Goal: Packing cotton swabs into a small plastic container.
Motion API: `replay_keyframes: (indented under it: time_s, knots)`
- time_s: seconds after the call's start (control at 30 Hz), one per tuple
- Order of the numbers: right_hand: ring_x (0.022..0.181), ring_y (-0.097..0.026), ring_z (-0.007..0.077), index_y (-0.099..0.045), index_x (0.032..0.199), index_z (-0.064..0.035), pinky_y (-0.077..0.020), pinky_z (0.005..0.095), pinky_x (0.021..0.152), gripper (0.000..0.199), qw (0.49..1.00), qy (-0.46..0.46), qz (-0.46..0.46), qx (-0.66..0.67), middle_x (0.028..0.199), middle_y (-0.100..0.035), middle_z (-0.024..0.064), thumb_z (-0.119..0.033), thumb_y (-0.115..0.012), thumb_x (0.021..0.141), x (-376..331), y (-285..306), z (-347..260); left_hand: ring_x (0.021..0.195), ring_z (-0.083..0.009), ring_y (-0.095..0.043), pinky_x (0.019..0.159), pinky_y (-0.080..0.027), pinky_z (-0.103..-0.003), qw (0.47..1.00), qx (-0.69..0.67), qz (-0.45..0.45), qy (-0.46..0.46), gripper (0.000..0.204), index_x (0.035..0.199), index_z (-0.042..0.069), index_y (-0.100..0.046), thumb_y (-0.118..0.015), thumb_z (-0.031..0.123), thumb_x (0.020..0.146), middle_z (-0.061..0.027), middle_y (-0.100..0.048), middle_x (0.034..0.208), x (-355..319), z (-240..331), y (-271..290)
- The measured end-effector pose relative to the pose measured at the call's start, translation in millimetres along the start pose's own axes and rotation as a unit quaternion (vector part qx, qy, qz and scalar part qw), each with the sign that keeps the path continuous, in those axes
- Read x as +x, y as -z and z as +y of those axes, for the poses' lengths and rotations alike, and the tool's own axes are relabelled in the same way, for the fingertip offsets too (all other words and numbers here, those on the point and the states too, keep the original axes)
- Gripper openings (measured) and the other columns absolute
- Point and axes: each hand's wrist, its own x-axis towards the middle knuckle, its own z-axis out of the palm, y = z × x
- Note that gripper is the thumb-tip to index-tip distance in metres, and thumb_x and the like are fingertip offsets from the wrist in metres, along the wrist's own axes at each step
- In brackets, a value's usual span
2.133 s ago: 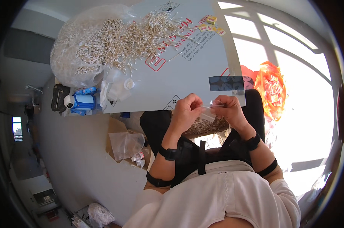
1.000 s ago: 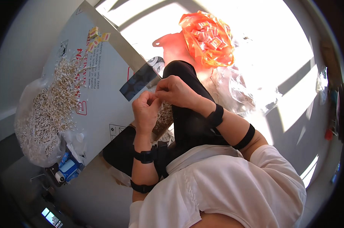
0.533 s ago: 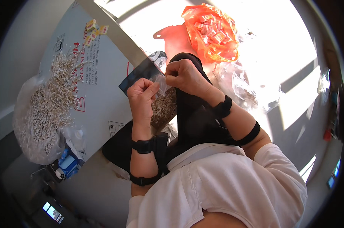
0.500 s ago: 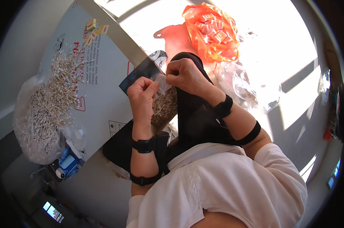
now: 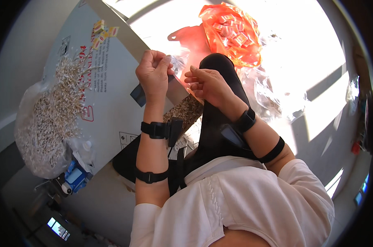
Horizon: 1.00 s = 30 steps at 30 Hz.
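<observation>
My left hand (image 5: pixel 152 76) is raised over the board's edge, thumb and fingers pinched on a small clear plastic bag (image 5: pixel 179 61). To its right hovers my right hand (image 5: pixel 211 85), fingers loosely curled and apart, with nothing visible in them. Below the hands, beside my dark-clothed leg, is a heap of thin brownish sticks (image 5: pixel 185 112), partly hidden. A dark flat piece (image 5: pixel 138 96) shows behind my left forearm.
A big clear bag (image 5: pixel 23 127) of white-tipped sticks (image 5: pixel 56 111) lies on the printed board (image 5: pixel 106 111) at left. Small yellow boxes (image 5: pixel 99 26) sit at its far end. An orange bag (image 5: pixel 213 37) holds several small boxes. Crumpled clear plastic (image 5: pixel 271 92) lies right.
My left hand has moved up and away with the clear plastic bag. My right hand has let go of it, opened its fingers and shifted slightly right and down.
</observation>
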Motion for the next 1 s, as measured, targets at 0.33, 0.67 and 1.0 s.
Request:
replay_keyframes:
  time_s: [0.33, 0.67, 1.0]
  knots:
    - [0.055, -0.047, 0.0072, -0.068, 0.087, 0.002, -0.0353, 0.0219, 0.044, 0.008, 0.97, 0.116, 0.17, 0.132, 0.071, -0.062, 0.0044, -0.004, -0.072, 0.084, 66.0, -15.1, -5.1, 0.074, -0.0156, -0.062, 0.069, -0.051, -0.03, 0.929, 0.314, -0.067, -0.183, 0.015, 0.086, 0.008, -0.069, -0.076, 0.005, 0.073, -0.002, -0.067, 0.077, 57.1, -47.5, -10.9]
    - [0.054, -0.046, 0.0078, -0.069, 0.085, 0.0022, -0.0342, 0.0227, 0.043, 0.007, 0.973, 0.104, 0.171, 0.119, 0.07, -0.06, 0.0039, -0.004, -0.072, 0.083, 61.5, -16.2, 9.6, 0.081, -0.0219, -0.06, 0.076, -0.05, -0.036, 0.921, 0.325, -0.085, -0.197, 0.014, 0.082, 0.011, -0.07, -0.077, 0.01, 0.069, -0.0015, -0.066, 0.075, 52.6, -56.3, 5.9]
    - [0.06, -0.051, 0.0056, -0.07, 0.087, 0.0024, -0.0385, 0.0211, 0.05, 0.011, 0.983, 0.135, 0.118, 0.03, 0.07, -0.062, 0.0013, -0.007, -0.074, 0.083, 34.7, -27.4, 32.5, 0.064, -0.0108, -0.056, 0.062, -0.048, -0.023, 0.949, 0.222, -0.219, -0.043, 0.014, 0.092, 0.005, -0.072, -0.07, 0.005, 0.079, -0.003, -0.063, 0.081, 48.4, -26.8, 42.8]
